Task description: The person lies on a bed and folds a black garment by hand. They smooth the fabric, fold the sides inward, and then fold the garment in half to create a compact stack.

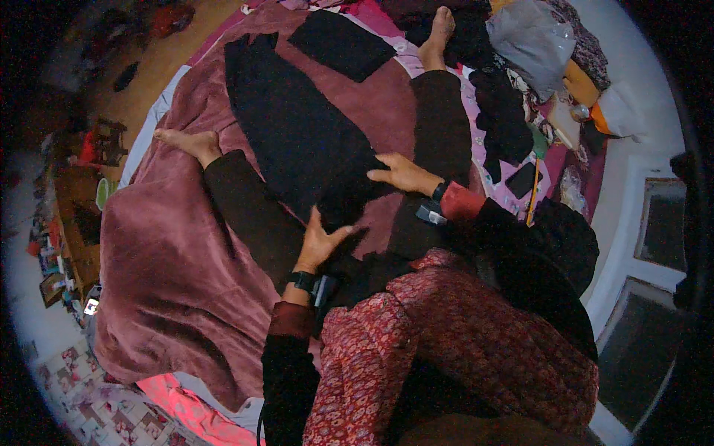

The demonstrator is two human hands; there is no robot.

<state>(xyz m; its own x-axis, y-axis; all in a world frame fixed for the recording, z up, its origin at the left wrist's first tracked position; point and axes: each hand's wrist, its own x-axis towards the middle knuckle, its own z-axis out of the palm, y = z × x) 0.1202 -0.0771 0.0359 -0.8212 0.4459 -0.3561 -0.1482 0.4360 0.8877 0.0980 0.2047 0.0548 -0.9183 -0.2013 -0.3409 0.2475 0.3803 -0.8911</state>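
Observation:
A long black garment [301, 122], perhaps trousers, lies stretched out between my legs on a mauve plush blanket [167, 223]. At its near left corner, my left hand [321, 242] touches the cloth, thumb and forefinger spread wide. My right hand [404, 174] is at the garment's right edge, with the thumb on or beside the dark fabric. Whether those fingers pinch the cloth is hard to tell in the dim light. Beyond the garment's far end, to the right, lies a flat folded black cloth [343, 44].
My legs in dark trousers flank the garment. Along the right are a grey plastic bag [530, 42], black clothing [502, 122], a small dark flat item [523, 180] and a yellow stick [534, 189]. A wooden cabinet [72, 223] stands off the bed's left side.

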